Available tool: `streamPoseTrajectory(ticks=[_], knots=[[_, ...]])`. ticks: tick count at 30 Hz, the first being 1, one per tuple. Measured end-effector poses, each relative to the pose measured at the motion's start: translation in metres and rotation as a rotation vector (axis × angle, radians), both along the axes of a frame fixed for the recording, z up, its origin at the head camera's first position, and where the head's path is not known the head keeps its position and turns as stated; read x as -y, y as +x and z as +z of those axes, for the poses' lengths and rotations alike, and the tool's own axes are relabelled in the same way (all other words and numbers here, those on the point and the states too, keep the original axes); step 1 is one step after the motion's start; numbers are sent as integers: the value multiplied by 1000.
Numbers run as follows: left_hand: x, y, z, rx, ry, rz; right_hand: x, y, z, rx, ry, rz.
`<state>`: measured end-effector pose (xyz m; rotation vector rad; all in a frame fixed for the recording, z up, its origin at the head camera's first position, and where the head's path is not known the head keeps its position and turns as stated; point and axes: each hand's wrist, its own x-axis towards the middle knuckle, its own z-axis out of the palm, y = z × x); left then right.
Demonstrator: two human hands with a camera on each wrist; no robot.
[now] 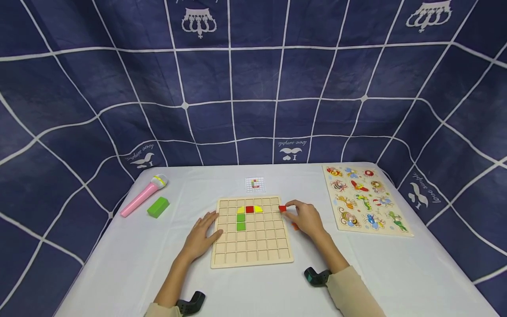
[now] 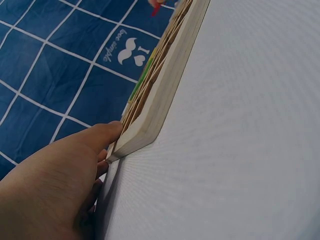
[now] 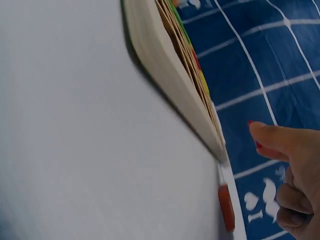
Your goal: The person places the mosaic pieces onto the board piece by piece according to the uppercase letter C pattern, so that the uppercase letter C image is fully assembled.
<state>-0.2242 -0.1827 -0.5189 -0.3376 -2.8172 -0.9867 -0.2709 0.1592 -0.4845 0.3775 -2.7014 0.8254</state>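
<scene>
A wooden grid board lies flat on the white table. In its cells are two green squares, a red square and two yellow pieces with curved edges. My left hand rests along the board's left edge with its fingers fairly straight; in the left wrist view the thumb touches the board's side. Between thumb and index finger, my right hand pinches a small red tile over the board's upper right edge. Below that hand an orange block lies on the table, partly hidden in the head view.
A small pattern card lies behind the board. To the left are a pink toy microphone and a green block. An insect picture puzzle board lies at the right. Blue gridded cloth hangs behind the table.
</scene>
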Motion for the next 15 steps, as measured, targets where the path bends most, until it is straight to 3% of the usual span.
streamPoseTrajectory(ticks=[6, 15], knots=[[0, 0, 0, -4, 3, -5, 36, 20, 8, -17, 13, 98], [1, 0, 1, -9, 8, -6, 79, 38, 2, -33, 59, 261]])
